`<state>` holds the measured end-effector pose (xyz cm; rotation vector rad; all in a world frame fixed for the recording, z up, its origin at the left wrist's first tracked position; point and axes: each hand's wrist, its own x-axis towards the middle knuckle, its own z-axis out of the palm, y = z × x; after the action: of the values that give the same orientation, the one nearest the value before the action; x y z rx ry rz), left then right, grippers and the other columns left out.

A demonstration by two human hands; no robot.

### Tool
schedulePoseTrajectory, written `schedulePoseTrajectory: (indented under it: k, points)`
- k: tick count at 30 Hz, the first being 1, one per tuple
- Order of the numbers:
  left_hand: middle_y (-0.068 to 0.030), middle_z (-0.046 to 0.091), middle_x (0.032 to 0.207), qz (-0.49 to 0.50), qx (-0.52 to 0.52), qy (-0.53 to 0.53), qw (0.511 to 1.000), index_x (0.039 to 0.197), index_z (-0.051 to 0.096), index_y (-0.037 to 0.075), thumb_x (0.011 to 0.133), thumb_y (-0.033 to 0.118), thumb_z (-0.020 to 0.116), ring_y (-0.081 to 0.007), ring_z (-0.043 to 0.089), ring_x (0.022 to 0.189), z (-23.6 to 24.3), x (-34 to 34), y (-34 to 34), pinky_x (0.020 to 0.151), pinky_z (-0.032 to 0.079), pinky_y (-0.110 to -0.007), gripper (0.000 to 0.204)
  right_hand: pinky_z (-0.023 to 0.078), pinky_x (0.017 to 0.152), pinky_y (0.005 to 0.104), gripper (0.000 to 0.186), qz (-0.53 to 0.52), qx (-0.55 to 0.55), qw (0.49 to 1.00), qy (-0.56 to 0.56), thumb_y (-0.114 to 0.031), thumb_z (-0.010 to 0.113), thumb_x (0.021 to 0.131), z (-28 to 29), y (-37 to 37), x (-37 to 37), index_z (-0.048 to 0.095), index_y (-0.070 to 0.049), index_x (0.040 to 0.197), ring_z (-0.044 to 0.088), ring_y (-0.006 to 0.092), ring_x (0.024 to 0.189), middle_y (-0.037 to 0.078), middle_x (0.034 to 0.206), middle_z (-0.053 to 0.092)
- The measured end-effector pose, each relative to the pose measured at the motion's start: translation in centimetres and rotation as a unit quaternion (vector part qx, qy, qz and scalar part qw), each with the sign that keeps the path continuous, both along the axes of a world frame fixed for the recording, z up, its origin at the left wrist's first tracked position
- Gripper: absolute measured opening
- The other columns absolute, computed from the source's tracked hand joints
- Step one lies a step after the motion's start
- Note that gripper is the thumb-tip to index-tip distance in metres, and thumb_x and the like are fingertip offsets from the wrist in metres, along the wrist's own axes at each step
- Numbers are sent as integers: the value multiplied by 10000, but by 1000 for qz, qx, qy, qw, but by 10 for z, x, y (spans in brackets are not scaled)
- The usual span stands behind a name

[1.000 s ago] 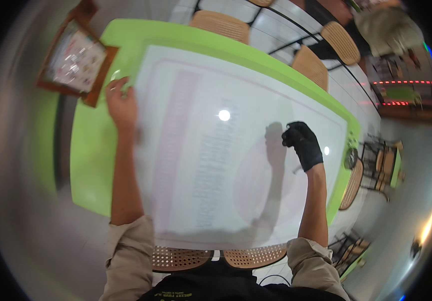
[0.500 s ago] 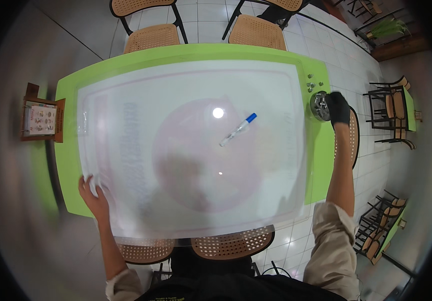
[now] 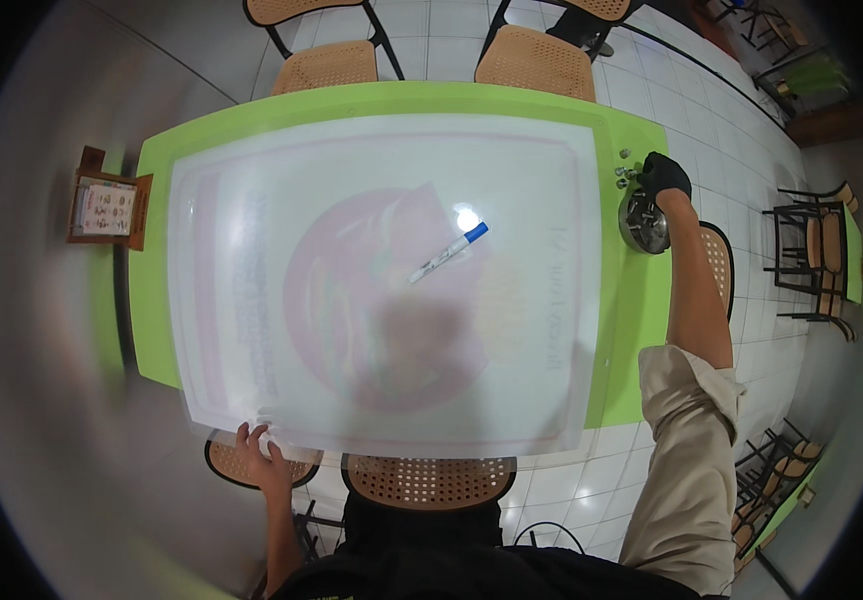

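Observation:
A broad translucent white sheet point(image 3: 381, 150) with a faint printed design covers most of a green table point(image 3: 621, 380). Its near left edge is touched by my left hand point(image 3: 262, 452), fingers apart. A capped blue-and-white marker point(image 3: 448, 252) lies diagonally near the middle. At the table's right end, my right hand point(image 3: 665, 175), in a black glove, is closed over the back of a round metal container point(image 3: 641, 224) with small metal pieces inside; what its fingertips hold is hidden. Several small metal fittings point(image 3: 622, 170) stand beside it.
A wooden holder with printed cards point(image 3: 106, 208) stands at the left end. Woven-seat chairs point(image 3: 534, 60) stand along the far side, another chair seat point(image 3: 428, 482) under the near edge. Stacked chairs and tables point(image 3: 816, 250) are off to the right on the tiled floor.
My left hand has moved down to the near edge. My right hand has gone from over the sheet to the container. The marker, unseen a second ago, lies on the sheet. The view has shifted.

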<state>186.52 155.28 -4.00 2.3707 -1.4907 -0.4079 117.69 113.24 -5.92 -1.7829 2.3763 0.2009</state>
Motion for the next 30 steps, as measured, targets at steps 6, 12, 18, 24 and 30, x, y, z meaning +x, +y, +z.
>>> schedulePoseTrajectory:
  k: [6, 12, 18, 24, 30]
  points:
    - [-234, 400, 1364, -3, 25, 12, 1000, 1144, 585, 12, 812, -28, 523, -401, 396, 1271, 2, -23, 3, 1024, 354, -470, 340, 488, 802, 424, 256, 36, -20, 999, -23, -307, 659, 811, -12, 8, -18, 659, -96, 957, 630, 351, 935, 152, 976, 673]
    - [-225, 414, 1339, 11, 26, 48, 998, 1144, 586, 16, 816, -22, 511, -399, 408, 1247, 2, -33, 19, 1031, 338, -476, 339, 489, 809, 435, 251, 1, -70, 997, -37, -314, 612, 854, 3, 21, -13, 656, -101, 980, 629, 358, 956, 155, 997, 673]
    - [-237, 424, 1326, 20, 12, 68, 997, 1108, 590, 22, 802, -27, 527, -408, 413, 1237, -5, -32, 41, 1036, 334, -473, 316, 500, 832, 412, 298, -4, -134, 988, -71, -305, 531, 933, 26, 99, 28, 641, -83, 1099, 622, 348, 1026, 153, 1094, 666]
    - [-250, 430, 1324, 21, 25, 52, 998, 1103, 590, 20, 802, -22, 557, -410, 422, 1237, 2, -35, 32, 1027, 353, -457, 305, 424, 935, 448, 402, 281, -178, 914, -231, -99, 588, 821, -2, 147, 244, 602, -129, 1222, 523, 311, 1142, 115, 1245, 580]
    - [-240, 426, 1337, 35, 48, 82, 995, 1117, 584, 6, 810, -27, 566, -406, 435, 1250, 19, -31, 53, 998, 408, -439, 310, 423, 773, 444, 149, 329, -111, 935, -70, -108, 626, 769, -1, 136, 307, 635, -123, 917, 579, 267, 950, 65, 894, 602]
